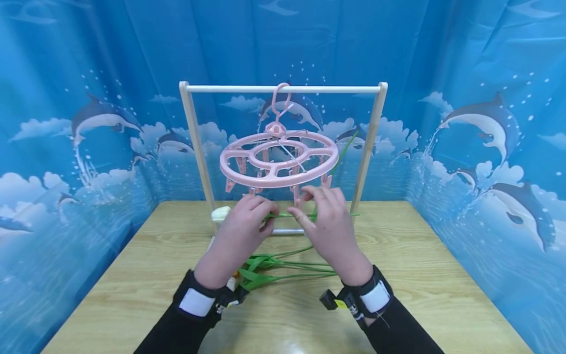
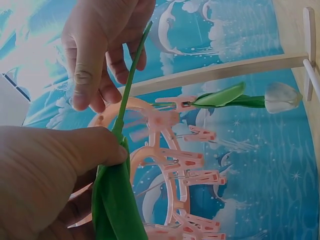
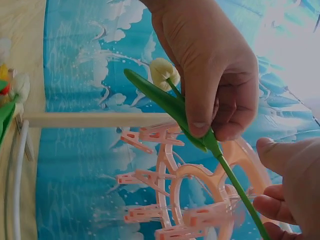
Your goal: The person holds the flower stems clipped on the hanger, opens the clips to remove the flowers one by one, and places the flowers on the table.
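Tulip (image 3: pixel 214 146): it is between the two hands, under the front of a pink hanger (image 1: pixel 275 183), with the stem lying sideways in the head view.
Left hand (image 1: pixel 245 231): thumb and fingers pinch the tulip where the leaf meets the stem.
Right hand (image 1: pixel 329 226): the fingers are relaxed, with the thumb apart, near the bare stem; whether they touch it, one cannot tell.
Hanger: round, with clips (image 1: pixel 230 185) below; one clip bears a white tulip (image 2: pixel 282 97), flower downward.
Rack (image 1: pixel 336 89): its white bar carries the hanger.
Table (image 1: pixel 398 275): leafy stems (image 1: pixel 258 281) lie before the rack.
Curtain (image 1: pixel 159 39): blue, printed with dolphins.
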`<state>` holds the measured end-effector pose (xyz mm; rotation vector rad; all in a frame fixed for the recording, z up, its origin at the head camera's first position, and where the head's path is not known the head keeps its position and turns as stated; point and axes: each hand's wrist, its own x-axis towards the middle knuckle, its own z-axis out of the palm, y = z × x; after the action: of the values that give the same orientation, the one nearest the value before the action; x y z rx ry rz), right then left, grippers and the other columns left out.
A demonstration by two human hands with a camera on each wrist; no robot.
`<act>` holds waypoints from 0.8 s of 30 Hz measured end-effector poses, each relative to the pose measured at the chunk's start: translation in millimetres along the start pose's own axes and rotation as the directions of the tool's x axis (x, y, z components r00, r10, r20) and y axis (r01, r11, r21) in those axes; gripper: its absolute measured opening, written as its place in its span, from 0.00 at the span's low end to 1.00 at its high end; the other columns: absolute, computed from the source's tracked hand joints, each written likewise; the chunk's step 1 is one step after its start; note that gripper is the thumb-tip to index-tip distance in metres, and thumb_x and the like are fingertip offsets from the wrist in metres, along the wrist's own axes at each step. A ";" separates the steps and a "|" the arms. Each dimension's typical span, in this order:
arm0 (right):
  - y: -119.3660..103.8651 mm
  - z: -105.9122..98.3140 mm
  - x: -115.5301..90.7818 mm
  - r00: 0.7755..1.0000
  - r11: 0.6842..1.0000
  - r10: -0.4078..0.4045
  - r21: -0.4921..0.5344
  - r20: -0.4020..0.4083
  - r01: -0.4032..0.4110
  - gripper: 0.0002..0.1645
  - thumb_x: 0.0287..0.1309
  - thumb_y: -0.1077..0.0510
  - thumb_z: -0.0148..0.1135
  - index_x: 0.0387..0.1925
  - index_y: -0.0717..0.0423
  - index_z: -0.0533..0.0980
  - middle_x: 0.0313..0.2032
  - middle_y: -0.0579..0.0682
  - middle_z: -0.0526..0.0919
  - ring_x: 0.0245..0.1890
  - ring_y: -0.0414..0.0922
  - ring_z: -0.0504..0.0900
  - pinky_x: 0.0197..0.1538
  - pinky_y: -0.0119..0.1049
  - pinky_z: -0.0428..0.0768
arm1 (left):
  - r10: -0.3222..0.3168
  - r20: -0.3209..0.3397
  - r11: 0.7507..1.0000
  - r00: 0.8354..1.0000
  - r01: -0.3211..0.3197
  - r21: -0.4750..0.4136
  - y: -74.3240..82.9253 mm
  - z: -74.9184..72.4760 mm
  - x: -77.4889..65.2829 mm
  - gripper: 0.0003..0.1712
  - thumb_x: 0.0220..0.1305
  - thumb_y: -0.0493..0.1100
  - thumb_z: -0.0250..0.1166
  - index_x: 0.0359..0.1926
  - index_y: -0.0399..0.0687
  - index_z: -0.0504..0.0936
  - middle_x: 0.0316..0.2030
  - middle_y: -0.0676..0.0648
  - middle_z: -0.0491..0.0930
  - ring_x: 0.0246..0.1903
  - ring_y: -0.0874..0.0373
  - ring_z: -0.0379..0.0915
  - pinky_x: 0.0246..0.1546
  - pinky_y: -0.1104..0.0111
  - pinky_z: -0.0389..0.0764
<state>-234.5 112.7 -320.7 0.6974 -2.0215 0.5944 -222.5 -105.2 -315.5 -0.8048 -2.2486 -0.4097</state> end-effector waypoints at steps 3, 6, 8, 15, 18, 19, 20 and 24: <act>0.5 -4.5 0.9 1.000 0.998 -0.010 -0.056 0.000 0.010 0.30 0.60 0.46 0.82 0.54 0.62 0.84 0.44 0.55 0.89 0.42 0.55 0.79 0.48 0.46 0.77 | 0.001 0.008 1.000 1.000 -0.001 0.017 -0.3 -0.2 -0.3 0.15 0.60 0.34 0.81 0.45 0.51 0.89 0.43 0.53 0.91 0.47 0.54 0.83 0.55 0.64 0.89; 0.4 -9.0 1.4 1.000 0.993 -0.022 -0.114 0.016 0.023 0.25 0.59 0.45 0.84 0.49 0.58 0.87 0.44 0.54 0.89 0.41 0.54 0.80 0.46 0.45 0.77 | -0.002 0.009 1.000 1.000 0.002 0.028 -0.5 -0.8 -0.5 0.15 0.59 0.34 0.82 0.45 0.51 0.89 0.42 0.53 0.91 0.46 0.55 0.83 0.51 0.65 0.89; -0.9 -11.9 1.6 0.999 0.990 -0.017 -0.138 0.048 0.024 0.23 0.56 0.45 0.86 0.46 0.55 0.89 0.43 0.53 0.88 0.40 0.53 0.79 0.44 0.43 0.77 | 0.001 0.006 0.999 1.000 -0.002 0.039 -0.8 -1.3 -0.4 0.16 0.58 0.34 0.83 0.45 0.50 0.90 0.42 0.53 0.91 0.45 0.55 0.83 0.50 0.65 0.89; -6.9 -17.5 1.5 0.976 0.982 0.052 -0.187 0.210 -0.012 0.14 0.55 0.52 0.87 0.41 0.49 0.91 0.42 0.47 0.90 0.38 0.50 0.82 0.40 0.40 0.81 | -0.004 0.002 0.999 1.000 0.003 0.037 -4.0 -2.3 0.1 0.16 0.58 0.33 0.83 0.45 0.50 0.90 0.43 0.52 0.92 0.48 0.53 0.86 0.56 0.61 0.90; -8.4 -18.3 1.6 0.969 0.983 0.076 -0.180 0.237 -0.033 0.10 0.57 0.57 0.85 0.40 0.47 0.90 0.43 0.46 0.92 0.38 0.48 0.82 0.38 0.37 0.81 | -0.013 -0.001 0.999 1.000 0.013 0.030 -5.5 -2.3 0.4 0.16 0.59 0.33 0.82 0.46 0.50 0.90 0.44 0.51 0.92 0.49 0.53 0.87 0.61 0.58 0.89; -8.4 -18.2 1.4 0.968 0.983 0.079 -0.180 0.239 -0.036 0.10 0.58 0.58 0.84 0.40 0.47 0.90 0.43 0.46 0.92 0.37 0.48 0.82 0.37 0.37 0.81 | -0.014 -0.003 0.999 1.000 0.014 0.031 -5.8 -2.4 0.5 0.16 0.59 0.33 0.82 0.47 0.50 0.90 0.44 0.51 0.93 0.50 0.53 0.88 0.63 0.57 0.88; -8.5 -18.3 1.3 0.967 0.983 0.082 -0.180 0.240 -0.038 0.09 0.59 0.58 0.84 0.40 0.47 0.90 0.43 0.45 0.92 0.37 0.48 0.82 0.36 0.36 0.81 | -0.014 -0.004 0.999 1.000 0.015 0.034 -5.9 -2.3 0.7 0.16 0.59 0.33 0.82 0.47 0.50 0.91 0.44 0.51 0.93 0.50 0.53 0.88 0.63 0.57 0.88; -7.1 -16.5 0.0 0.966 0.983 0.086 -0.180 0.244 -0.042 0.08 0.60 0.58 0.83 0.40 0.46 0.90 0.40 0.45 0.91 0.35 0.46 0.82 0.33 0.35 0.81 | -0.013 0.004 0.998 1.000 0.013 0.054 -5.0 -2.3 0.7 0.18 0.59 0.34 0.83 0.49 0.50 0.92 0.44 0.51 0.92 0.47 0.53 0.87 0.57 0.60 0.90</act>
<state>-219.9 118.2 -311.5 0.6287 -2.3070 0.3743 -225.0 -109.8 -313.7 -0.7642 -2.2599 -0.3528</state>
